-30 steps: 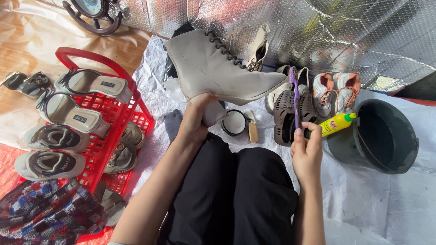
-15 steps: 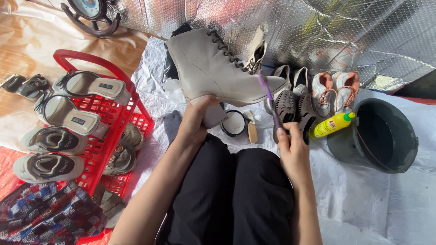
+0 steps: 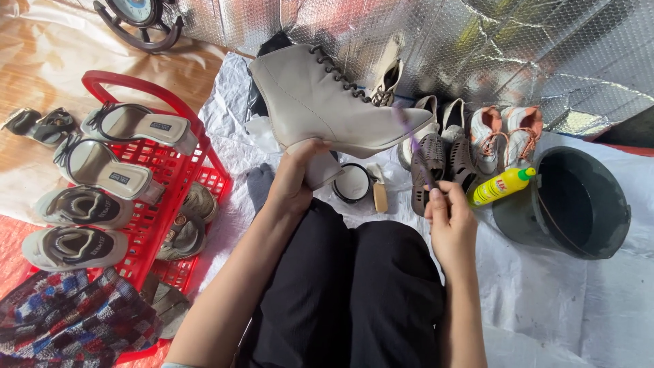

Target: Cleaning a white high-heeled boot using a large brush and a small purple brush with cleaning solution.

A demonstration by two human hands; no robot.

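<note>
Boot in one hand, brush in the other

Right hand (image 3: 451, 228) is closed on a purple brush (image 3: 414, 146), bristles at the boot (image 3: 327, 102) toe. Left hand (image 3: 294, 178) grips the boot's heel, holding it up over the sheet (image 3: 579, 300); bucket (image 3: 569, 204) near its right edge.

I hold the boot (image 3: 320, 102) up over my lap; the basket (image 3: 197, 153) of shoes stands to my left, the bucket (image 3: 569, 204) to my right, the bottle (image 3: 502, 186) just beside it, and the tin (image 3: 352, 182) lies under the boot.
</note>
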